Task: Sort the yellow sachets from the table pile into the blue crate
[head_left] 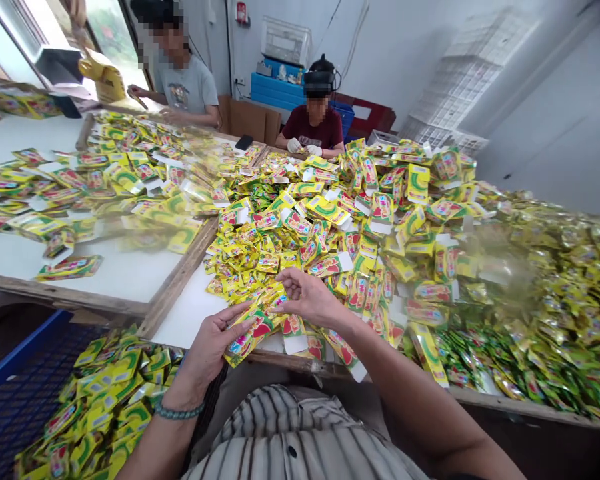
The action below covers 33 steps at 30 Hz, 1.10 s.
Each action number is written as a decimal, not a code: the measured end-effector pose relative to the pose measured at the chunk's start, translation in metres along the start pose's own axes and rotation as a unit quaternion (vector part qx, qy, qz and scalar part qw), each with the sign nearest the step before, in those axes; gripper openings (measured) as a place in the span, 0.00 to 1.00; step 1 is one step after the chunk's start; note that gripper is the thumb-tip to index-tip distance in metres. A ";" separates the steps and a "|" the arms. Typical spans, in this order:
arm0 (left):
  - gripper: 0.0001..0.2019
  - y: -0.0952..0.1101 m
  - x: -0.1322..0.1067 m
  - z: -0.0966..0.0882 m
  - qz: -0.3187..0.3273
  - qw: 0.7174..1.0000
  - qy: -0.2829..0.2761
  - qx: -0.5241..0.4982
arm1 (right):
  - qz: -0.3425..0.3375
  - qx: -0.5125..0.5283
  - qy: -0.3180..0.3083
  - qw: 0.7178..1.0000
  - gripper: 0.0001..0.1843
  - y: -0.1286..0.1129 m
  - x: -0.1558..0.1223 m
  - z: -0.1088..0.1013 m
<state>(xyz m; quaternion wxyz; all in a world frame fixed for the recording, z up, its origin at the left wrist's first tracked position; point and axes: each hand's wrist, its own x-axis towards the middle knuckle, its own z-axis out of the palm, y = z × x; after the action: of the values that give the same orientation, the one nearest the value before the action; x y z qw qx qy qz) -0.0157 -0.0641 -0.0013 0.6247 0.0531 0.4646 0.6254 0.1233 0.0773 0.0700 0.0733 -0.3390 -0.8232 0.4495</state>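
Observation:
My left hand (211,347) grips a small stack of yellow, green and red sachets (254,331) at the near edge of the white table (190,313). My right hand (307,297) hovers just above that stack, fingers curled over its top, touching the sachets. A huge loose heap of the same sachets (360,227) covers the table beyond my hands. A beaded bracelet sits on my left wrist.
A blue crate (10,373) at lower left holds several sachets. A second white table (115,270) at left carries more sachets. Two people sit at the far side, one in grey (187,83), one in dark red with gloves (314,127). White crates stack at back right.

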 end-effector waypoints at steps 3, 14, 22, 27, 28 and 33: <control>0.27 -0.005 0.003 0.002 0.016 1.000 -0.018 0.014 | 0.015 -0.059 0.011 0.998 0.20 0.003 -0.011 -0.002; 0.26 -0.016 0.005 0.019 0.040 0.986 -0.068 0.147 | 0.021 -0.141 -0.016 0.990 0.21 0.002 -0.028 -0.009; 0.27 -0.016 0.002 0.038 0.014 0.995 -0.042 0.088 | 0.052 0.032 0.025 0.998 0.26 0.011 -0.046 -0.010; 0.25 -0.022 0.000 0.044 -0.001 0.992 -0.062 0.107 | 0.044 0.082 -0.064 0.994 0.27 0.020 -0.057 -0.005; 0.24 -0.024 -0.001 0.043 -0.005 0.992 -0.065 0.107 | 0.046 0.130 -0.084 0.987 0.26 0.022 -0.060 -0.004; 0.20 -0.032 -0.006 0.039 0.011 0.988 -0.085 0.127 | 0.064 0.247 -0.092 0.963 0.35 0.029 -0.075 0.009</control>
<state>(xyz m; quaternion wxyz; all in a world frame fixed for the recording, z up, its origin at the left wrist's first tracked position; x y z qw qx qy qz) 0.0342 -0.0555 0.0034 0.6430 0.1898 0.4850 0.5615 0.1908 0.0347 0.0551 0.0496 -0.3191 -0.6666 0.6719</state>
